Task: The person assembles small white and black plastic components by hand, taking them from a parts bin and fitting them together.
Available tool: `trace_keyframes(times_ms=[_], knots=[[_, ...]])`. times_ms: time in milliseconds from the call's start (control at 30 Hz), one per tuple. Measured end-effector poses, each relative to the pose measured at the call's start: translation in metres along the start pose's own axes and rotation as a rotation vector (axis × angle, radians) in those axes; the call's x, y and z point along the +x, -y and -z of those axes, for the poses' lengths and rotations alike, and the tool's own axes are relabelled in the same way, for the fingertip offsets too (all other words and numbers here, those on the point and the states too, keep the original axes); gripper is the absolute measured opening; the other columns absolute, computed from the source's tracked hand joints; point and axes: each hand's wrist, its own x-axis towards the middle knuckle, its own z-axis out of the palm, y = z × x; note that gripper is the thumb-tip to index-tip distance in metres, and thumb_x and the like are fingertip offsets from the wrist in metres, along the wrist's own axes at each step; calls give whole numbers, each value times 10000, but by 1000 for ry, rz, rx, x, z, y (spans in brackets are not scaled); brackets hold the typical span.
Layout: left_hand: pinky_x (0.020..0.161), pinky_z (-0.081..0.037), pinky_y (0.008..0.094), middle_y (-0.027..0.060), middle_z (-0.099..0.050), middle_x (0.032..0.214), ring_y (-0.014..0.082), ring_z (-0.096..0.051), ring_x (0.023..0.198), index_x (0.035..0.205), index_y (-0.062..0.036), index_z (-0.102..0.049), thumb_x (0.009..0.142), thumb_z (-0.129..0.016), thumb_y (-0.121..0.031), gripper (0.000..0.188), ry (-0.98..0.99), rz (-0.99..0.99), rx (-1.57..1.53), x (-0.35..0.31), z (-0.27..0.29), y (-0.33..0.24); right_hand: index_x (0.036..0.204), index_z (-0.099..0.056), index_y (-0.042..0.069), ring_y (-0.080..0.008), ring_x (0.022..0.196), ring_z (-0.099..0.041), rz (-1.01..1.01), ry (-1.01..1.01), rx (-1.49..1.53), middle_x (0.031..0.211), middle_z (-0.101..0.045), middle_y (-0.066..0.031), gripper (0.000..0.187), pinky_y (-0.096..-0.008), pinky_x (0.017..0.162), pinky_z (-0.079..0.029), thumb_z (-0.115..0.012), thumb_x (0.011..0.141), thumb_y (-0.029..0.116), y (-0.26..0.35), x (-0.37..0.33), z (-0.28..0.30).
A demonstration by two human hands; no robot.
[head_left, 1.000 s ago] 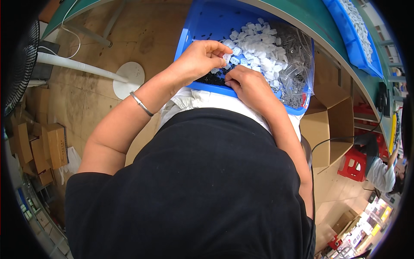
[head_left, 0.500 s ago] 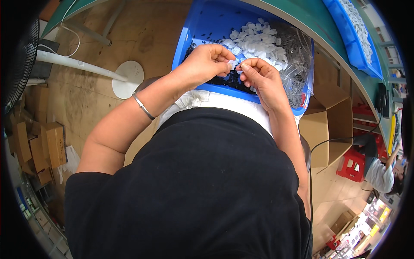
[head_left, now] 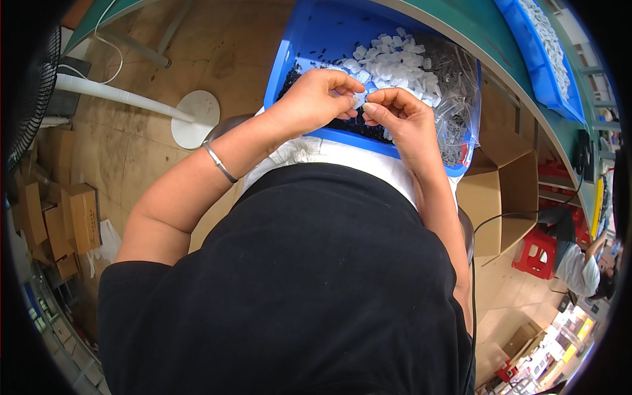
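Note:
Over the blue bin (head_left: 345, 139), my left hand (head_left: 309, 100) pinches a small white translucent plastic piece (head_left: 359, 100) between thumb and fingers. Close against its right side, my right hand (head_left: 409, 122) has thumb and forefinger pressed together; whatever is between those fingertips is too small to make out. Beyond the hands lies a heap of similar white plastic pieces (head_left: 398, 62). Small black parts (head_left: 288, 82) are scattered on the bin's left and beneath my hands. Along the bin's right side sit greyish clear parts (head_left: 454, 99) with clear plastic film, partly covering one another.
A green-topped table (head_left: 477, 39) borders the bin, carrying another blue bin (head_left: 536, 52) of pale pieces. An open cardboard box (head_left: 487, 210) stands at right. At left are a white fan stand (head_left: 196, 118) and stacked cartons (head_left: 82, 217). A person (head_left: 579, 266) sits far right near a red stool (head_left: 536, 253).
Both hands have stayed over the bin with only slight finger shifts. The white piece has turned a little, and the right fingertips have come closer to it.

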Motion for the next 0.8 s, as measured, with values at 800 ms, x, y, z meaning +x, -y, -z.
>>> trace_keyframes(times_ms=[800], knots=[[819,-528,273,86,-665,943,128,-640,881,1115,45,-607,896,-589,-48,238,-14,-216,134,-8,-11,-7,959,-615,-15,-145,745,-666,133,-182,-497,818,-688,-92,195,-270,700,-539,-709,791,13,13,-2,-4]])
